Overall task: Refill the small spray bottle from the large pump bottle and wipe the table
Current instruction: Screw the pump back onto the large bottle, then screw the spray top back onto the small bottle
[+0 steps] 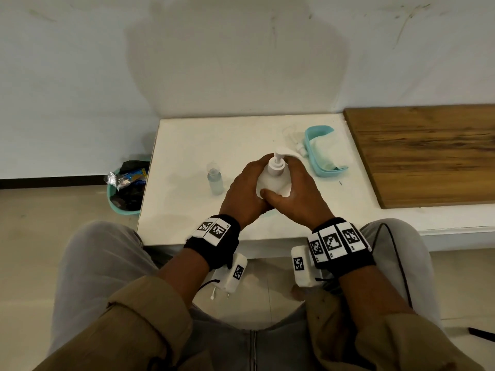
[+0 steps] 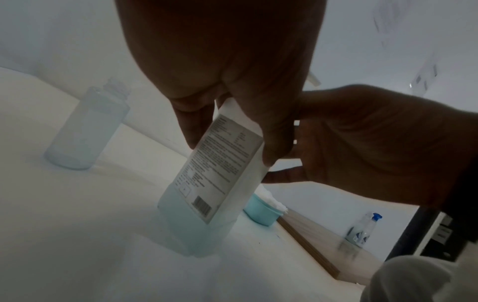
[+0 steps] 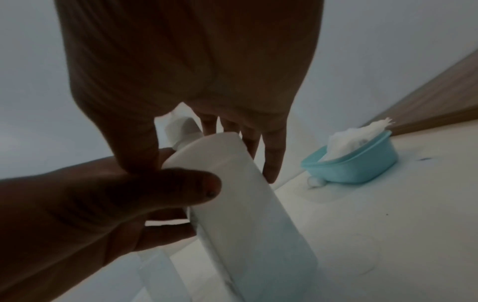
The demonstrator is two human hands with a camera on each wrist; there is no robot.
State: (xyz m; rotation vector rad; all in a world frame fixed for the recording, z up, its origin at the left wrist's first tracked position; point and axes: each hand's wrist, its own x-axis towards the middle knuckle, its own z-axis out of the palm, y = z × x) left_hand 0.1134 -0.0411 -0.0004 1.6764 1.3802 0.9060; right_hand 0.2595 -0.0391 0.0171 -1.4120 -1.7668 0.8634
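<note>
Pump bottle (image 1: 276, 180) stands at the middle of the white table (image 1: 187, 210), and both hands are on it. Left hand (image 1: 245, 191) wraps it from nine o'clock, fingers curled round the far side; right hand (image 1: 297, 191) clasps it from three o'clock, its thumb laid across the near face. So each hand is grasping the pump bottle, with the white pump head poking up between them, spout aimed toward one o'clock. From the left wrist, the bottle's printed label and barcode face the camera, and bluish liquid fills its lower part; its base sits on the tabletop. Spray bottle (image 1: 215, 180) waits just beside the left hand at nine o'clock, upright, its neck open with no top on it, pale liquid inside, untouched. Up at two o'clock sits a teal tub (image 1: 312, 153) with white cloth (image 1: 325, 149) bunched in it, and a small white spray top (image 1: 301, 149) lies against its left wall. A wooden board (image 1: 428, 153) stretches off at three o'clock. Off the table edge at nine o'clock, on the floor, a teal bin (image 1: 126, 210) holds dark bags and wrappers.
</note>
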